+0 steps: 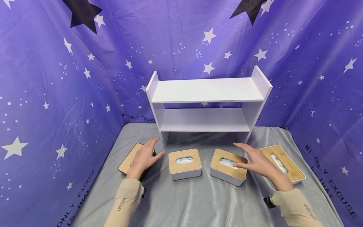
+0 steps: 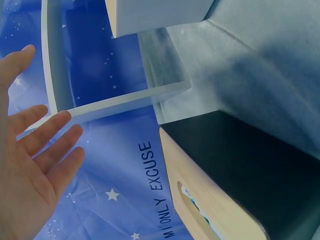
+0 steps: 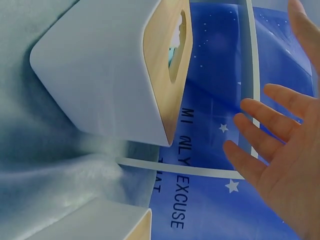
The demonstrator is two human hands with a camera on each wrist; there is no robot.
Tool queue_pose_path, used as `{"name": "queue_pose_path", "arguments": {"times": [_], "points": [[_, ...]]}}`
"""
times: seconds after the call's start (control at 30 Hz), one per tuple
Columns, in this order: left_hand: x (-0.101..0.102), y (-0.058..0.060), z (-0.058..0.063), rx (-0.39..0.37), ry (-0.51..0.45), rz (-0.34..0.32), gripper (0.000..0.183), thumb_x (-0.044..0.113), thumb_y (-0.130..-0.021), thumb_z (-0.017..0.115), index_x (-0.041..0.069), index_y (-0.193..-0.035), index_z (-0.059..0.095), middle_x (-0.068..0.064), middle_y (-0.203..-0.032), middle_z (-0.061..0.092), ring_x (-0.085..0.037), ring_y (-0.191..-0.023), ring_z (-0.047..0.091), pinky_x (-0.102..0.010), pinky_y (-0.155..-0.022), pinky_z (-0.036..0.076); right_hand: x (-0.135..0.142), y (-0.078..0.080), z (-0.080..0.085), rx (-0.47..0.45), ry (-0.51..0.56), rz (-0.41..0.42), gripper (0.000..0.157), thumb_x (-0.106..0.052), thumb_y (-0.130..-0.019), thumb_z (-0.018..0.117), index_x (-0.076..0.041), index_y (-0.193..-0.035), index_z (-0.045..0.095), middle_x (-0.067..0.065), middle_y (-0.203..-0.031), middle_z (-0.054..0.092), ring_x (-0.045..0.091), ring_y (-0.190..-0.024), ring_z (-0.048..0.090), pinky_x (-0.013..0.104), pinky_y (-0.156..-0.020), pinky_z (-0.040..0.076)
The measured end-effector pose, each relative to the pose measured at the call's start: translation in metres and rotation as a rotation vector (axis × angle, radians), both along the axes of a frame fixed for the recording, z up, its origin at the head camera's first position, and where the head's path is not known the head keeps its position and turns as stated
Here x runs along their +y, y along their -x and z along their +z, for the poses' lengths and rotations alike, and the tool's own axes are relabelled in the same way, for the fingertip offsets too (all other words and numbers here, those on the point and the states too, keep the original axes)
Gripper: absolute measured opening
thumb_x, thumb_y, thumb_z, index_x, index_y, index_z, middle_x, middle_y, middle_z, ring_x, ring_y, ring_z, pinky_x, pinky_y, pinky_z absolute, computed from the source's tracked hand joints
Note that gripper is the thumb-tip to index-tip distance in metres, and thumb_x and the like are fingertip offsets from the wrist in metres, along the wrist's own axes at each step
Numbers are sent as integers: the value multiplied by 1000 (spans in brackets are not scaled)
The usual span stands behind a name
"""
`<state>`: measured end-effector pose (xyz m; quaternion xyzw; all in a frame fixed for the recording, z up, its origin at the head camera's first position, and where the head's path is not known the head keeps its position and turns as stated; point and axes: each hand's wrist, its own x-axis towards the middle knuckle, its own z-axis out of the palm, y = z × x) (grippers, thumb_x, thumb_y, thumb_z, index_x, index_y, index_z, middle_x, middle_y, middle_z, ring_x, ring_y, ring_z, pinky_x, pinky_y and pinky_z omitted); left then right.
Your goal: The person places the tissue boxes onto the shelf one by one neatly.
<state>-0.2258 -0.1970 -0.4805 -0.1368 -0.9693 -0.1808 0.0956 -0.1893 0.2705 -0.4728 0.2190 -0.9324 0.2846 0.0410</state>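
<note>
My left hand (image 1: pixel 144 157), fingers extended and thumb apart, is over the black tissue box with a wooden lid (image 1: pixel 128 159) at the left. In the left wrist view that box (image 2: pixel 250 165) shows its dark side, and the palm holds nothing. My right hand (image 1: pixel 259 162) reaches across the two right-hand boxes in the head view, its fingers spread and empty. Its thumb overlaps the lid of a white tissue box (image 1: pixel 221 170). Farther right lies a wider white tissue box (image 1: pixel 295 167), partly hidden by the hand. Another white tissue box (image 1: pixel 185 168) sits between the hands.
A white two-tier shelf (image 1: pixel 204 121) stands at the back of the table, behind the boxes. Grey cloth (image 1: pixel 184 205) covers the table. Purple star-printed curtains (image 1: pixel 181 37) enclose the back and both sides.
</note>
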Motion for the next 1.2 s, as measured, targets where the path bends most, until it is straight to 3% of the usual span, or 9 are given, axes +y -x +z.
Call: {"name": "queue_pose_path", "arguments": {"times": [0.17, 0.4, 0.6, 0.87, 1.2], "points": [[4, -1, -2, -10, 4, -7, 70, 48, -89, 70, 14, -147, 49, -13, -144, 56, -34, -129, 57, -53, -101, 52, -6, -1, -1, -11, 15, 18, 84, -44, -80, 81, -10, -148, 46, 20, -147, 51, 45, -132, 50, 66, -102, 45], [7, -3, -6, -9, 9, -26, 65, 50, -89, 69, 17, -143, 53, -7, -144, 56, -33, -126, 59, -53, -92, 56, -14, -2, -6, -16, 17, 48, 84, -46, -79, 81, -11, -148, 47, 18, -148, 51, 45, -133, 49, 67, -102, 44], [9, -4, -11, -4, -12, -52, 62, 47, -90, 70, 15, -141, 56, -7, -143, 57, -33, -125, 59, -51, -96, 55, -20, -3, -9, -27, 37, 73, 85, -45, -79, 82, -11, -148, 47, 18, -148, 51, 45, -132, 49, 69, -102, 43], [11, -8, -19, 9, -34, -56, 61, 46, -89, 71, 15, -139, 57, -4, -141, 58, -31, -125, 60, -51, -96, 55, -34, -3, -11, 6, 25, 91, 83, -47, -79, 81, -11, -146, 49, 13, -144, 55, 39, -129, 55, 60, -99, 50], [14, -12, -29, 5, -61, -74, 61, 45, -89, 71, 11, -138, 58, -7, -140, 59, -32, -125, 60, -50, -101, 52, -52, -6, -16, 54, 9, 127, 81, -44, -78, 82, -8, -145, 51, 13, -145, 56, 34, -130, 56, 57, -101, 50]]}}
